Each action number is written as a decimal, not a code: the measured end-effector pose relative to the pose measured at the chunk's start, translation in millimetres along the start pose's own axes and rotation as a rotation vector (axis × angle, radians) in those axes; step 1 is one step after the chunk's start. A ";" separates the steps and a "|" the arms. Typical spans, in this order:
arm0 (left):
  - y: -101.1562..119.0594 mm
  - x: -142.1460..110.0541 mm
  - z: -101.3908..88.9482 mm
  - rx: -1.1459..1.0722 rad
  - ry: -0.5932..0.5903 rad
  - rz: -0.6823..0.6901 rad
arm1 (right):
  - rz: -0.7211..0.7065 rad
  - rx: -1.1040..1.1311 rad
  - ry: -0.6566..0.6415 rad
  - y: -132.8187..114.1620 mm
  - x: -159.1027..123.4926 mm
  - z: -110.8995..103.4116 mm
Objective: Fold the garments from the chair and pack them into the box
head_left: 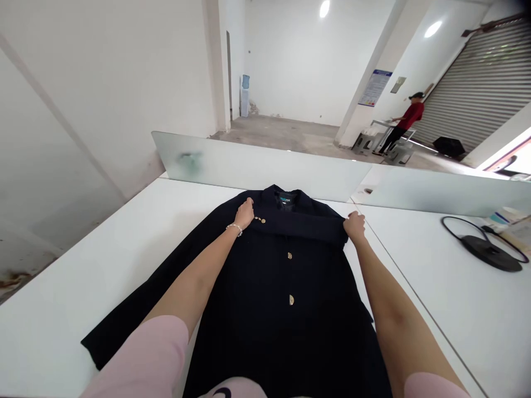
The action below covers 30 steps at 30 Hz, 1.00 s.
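A dark navy jacket (274, 298) with gold buttons lies flat on the white table (103, 260), collar away from me. One sleeve is folded across the chest; the other sleeve stretches out toward the near left. My left hand (244, 213), with a bead bracelet at the wrist, is closed on the cuff end of the folded sleeve by the small gold cuff buttons. My right hand (354, 225) is closed on the jacket's right shoulder where the sleeve folds over.
A frosted glass divider (257, 163) runs along the table's far edge. A black round stand with a cable loop (489, 251) and small items sit on the right-hand table. Far back right, a person in a red shirt (409, 119) stands at a table by a roller shutter.
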<state>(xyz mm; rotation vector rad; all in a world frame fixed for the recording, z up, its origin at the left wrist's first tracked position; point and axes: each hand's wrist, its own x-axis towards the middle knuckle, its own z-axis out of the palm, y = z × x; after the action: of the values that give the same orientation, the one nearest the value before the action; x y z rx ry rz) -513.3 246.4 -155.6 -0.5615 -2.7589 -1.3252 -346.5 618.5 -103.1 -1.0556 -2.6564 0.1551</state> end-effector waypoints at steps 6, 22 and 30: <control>-4.1 -3.9 4.3 0.074 0.054 0.026 | -0.280 0.006 -0.071 -50.5 -34.7 28.6; -51.3 -101.9 -123.3 0.227 -0.053 0.199 | -0.374 0.012 -0.065 -62.2 -79.7 56.7; -97.6 -240.0 -204.9 0.332 0.058 -0.147 | -0.364 0.130 -0.185 -80.6 -78.2 40.2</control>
<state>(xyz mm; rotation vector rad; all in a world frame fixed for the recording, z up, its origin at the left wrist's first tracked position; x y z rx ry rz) -347.6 -39.0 -141.4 -0.2996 -2.9274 -0.8540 -356.9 506.3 -142.4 -0.5271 -2.9026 0.3581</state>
